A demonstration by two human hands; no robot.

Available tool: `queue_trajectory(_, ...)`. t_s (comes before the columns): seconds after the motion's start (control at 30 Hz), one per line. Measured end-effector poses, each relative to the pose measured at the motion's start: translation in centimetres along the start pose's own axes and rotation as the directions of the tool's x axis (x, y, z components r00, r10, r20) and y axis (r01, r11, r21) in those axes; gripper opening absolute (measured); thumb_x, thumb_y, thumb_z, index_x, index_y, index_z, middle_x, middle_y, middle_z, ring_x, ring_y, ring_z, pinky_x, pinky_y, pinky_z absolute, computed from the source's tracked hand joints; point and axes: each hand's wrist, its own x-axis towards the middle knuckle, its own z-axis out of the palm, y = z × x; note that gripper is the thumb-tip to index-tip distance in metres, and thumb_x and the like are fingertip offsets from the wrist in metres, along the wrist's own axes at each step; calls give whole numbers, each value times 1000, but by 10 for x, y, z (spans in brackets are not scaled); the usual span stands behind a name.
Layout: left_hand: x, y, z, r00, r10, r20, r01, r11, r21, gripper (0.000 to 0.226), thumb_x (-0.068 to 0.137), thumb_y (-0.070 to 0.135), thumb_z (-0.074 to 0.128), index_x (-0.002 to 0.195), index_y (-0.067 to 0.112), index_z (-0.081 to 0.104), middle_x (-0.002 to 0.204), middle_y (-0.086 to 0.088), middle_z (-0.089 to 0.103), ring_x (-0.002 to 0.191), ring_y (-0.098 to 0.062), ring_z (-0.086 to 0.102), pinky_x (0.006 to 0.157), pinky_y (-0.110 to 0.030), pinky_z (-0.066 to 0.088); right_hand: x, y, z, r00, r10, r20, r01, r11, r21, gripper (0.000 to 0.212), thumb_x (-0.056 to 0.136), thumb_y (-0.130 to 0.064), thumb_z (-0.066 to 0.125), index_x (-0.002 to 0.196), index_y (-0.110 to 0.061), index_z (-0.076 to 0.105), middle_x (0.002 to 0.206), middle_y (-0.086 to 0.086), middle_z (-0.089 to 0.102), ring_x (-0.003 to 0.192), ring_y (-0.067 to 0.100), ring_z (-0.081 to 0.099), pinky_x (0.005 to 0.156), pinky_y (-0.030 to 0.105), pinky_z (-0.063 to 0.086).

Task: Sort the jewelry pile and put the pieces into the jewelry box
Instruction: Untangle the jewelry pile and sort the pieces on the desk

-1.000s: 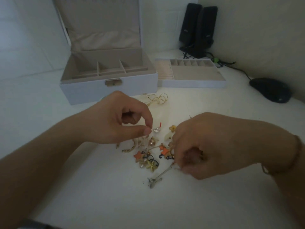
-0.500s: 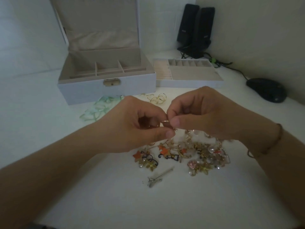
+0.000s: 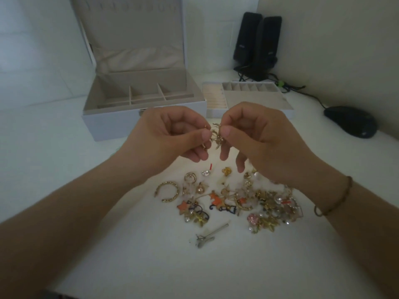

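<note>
Hands (image 3: 172,137) (image 3: 259,141) rose off pile (image 3: 233,201) since 1 s ago | both grips pinching one gold piece (image 3: 217,137) midair, above worktop | likely untangling | box (image 3: 121,126) open, compartments look unfilled

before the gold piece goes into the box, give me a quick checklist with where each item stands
1. Gold piece held: ok, left hand and right hand both pinch it above the table.
2. Piece free of tangles: cannot tell, too small.
3. Jewelry box open: ok, lid up.
4. Box compartments free: ok, nothing visible in them.
5. Tray reachable: ok, right of the box.
6. Pile sorted: not ok, many pieces still heaped.
</note>
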Motion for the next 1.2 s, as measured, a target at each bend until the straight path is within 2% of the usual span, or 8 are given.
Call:
queue_trajectory(0.33,3,-4,0,1000,-21,16,22,999,-31,21,68,14,73,87,7,69,67,-5,72,59,-14,70,59,-22,58,4,2,-1,999,39,-30,-39,999,4,10,87,-8,64,94,-4,70,70,11,71,60,22,69,52,28,55)
queue_trajectory(0.47,4,-8,4,997,72,-29,-66,982,176,19,71,25,74,84,11,69,68,-4,72,61,-21,72,58,-27,58,5,-2,-4,996,93,15,-93,994,57,19,75,-17,74,84,-1,69,60,9,69,51,18,65,51,26,54)
queue_trajectory(0.53,4,-9,4,994,85,-68,-67,970,235,22,71,30,75,85,14,69,71,-1,72,62,-20,72,57,-27,57,6,-2,-10,993,121,-8,-121,992,25,10,79,-9,73,83,-1,70,60,9,69,50,19,65,52,25,55)
queue_trajectory(0.67,9,-10,-12,963,163,-214,-74,926,370,5,87,29,71,90,26,69,76,6,71,63,-10,69,58,-25,55,15,10,-39,946,192,-260,-201,979,-10,5,84,-8,68,86,-5,71,65,11,70,55,20,66,57,26,58)
queue_trajectory(0.73,12,-11,-21,937,235,-260,-91,879,468,9,91,25,69,87,33,67,77,10,70,65,-8,67,63,-26,54,21,23,-49,916,220,-335,-268,958,-104,5,86,-11,67,85,-9,71,65,10,70,55,19,65,56,26,58)
queue_trajectory(0.87,15,-12,-26,916,287,-281,-76,811,580,21,90,24,68,81,41,64,71,21,64,62,4,58,62,-12,47,32,48,-49,897,332,-293,-414,863,-289,7,86,-17,68,83,-12,71,58,6,69,42,6,57,45,12,48)
queue_trajectory(1.07,20,-4,-58,824,300,-481,-82,903,422,12,85,24,66,83,36,69,80,5,70,72,-9,62,75,-28,52,41,68,-44,917,300,-264,-389,821,-417,9,85,-21,69,92,-16,72,68,-2,70,43,-2,57,45,4,42)
queue_trajectory(1.2,21,1,-78,819,232,-525,-67,947,314,9,79,25,65,82,28,72,70,4,67,58,-5,55,67,-28,44,42,68,-43,948,220,-229,-313,766,-562,15,84,-28,69,95,-18,71,72,-5,68,66,-5,56,56,-5,35)
